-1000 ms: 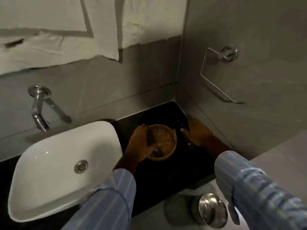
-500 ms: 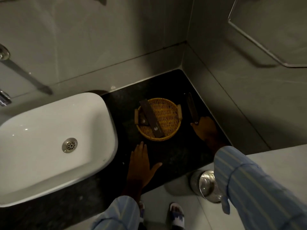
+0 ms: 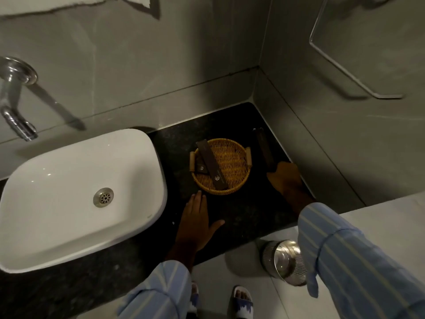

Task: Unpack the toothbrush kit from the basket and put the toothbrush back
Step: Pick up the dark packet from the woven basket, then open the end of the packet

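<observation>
A round wicker basket (image 3: 232, 166) with two small handles stands on the dark stone counter (image 3: 241, 210) in the corner. Inside it a long dark box (image 3: 211, 164) leans across the left rim, with a smaller dark packet (image 3: 199, 168) beside it. To the right of the basket, my right hand (image 3: 285, 178) grips the near end of another long dark box, the toothbrush kit (image 3: 264, 148), which points away toward the wall. My left hand (image 3: 197, 219) lies flat and open on the counter just in front of the basket.
A white basin (image 3: 76, 199) fills the counter's left side, with a chrome tap (image 3: 16, 109) on the wall above it. A wire towel holder (image 3: 358, 72) hangs on the right wall. Below the counter edge stands a steel bin (image 3: 285, 261) on the floor.
My left hand has come off the basket and now rests flat on the counter. My right hand has drawn the long dark box out to the basket's right. The view tilted down.
</observation>
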{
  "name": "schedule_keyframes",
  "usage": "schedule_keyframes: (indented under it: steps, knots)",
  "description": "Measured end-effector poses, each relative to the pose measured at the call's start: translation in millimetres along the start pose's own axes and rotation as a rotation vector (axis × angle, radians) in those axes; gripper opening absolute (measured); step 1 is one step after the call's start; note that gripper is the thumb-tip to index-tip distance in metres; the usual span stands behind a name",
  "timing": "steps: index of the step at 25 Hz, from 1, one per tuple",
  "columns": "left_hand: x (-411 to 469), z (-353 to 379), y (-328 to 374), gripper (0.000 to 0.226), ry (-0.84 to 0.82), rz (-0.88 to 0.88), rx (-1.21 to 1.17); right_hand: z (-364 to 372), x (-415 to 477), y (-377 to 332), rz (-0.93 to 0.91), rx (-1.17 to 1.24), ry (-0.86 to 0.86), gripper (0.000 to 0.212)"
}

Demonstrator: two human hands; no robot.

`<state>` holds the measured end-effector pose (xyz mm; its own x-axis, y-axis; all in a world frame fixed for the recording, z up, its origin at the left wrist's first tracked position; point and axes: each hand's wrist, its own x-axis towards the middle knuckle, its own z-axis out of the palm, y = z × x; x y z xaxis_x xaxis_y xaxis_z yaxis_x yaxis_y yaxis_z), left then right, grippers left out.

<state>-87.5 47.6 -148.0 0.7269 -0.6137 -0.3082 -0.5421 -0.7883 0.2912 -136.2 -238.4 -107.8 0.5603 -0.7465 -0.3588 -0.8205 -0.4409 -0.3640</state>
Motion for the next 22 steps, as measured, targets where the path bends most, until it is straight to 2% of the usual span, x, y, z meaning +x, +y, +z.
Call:
schedule_keyframes:
  steps: [2, 5, 11, 14, 16, 19, 22]
  knots:
    - [5, -33, 8, 0.098, 0.072, 0.076, -0.085, -26, -15, -11, -0.046, -0.019, -0.024, 0.020]
    - [24, -101, 29, 0.088, 0.162, 0.171, -0.273, -68, -34, -29, -0.154, 0.018, -0.001, 0.036]
    - [41, -261, 89, 0.066, 0.340, 0.174, -0.541, -156, -86, -72, -0.322, 0.019, 0.196, 0.045]
    - [34, -324, 113, 0.049, 0.397, 0.185, -0.697, -190, -106, -91, -0.382, 0.060, 0.249, 0.040]
    - [24, -357, 124, 0.035, 0.413, 0.216, -0.796, -212, -122, -103, -0.394, 0.064, 0.289, 0.039]
    - [12, -396, 131, 0.027, 0.342, 0.300, -1.027, -242, -141, -116, -0.451, 0.063, 0.396, 0.029]
    - [0, -429, 132, 0.024, 0.319, 0.386, -1.048, -267, -151, -124, -0.486, 0.066, 0.451, 0.022]
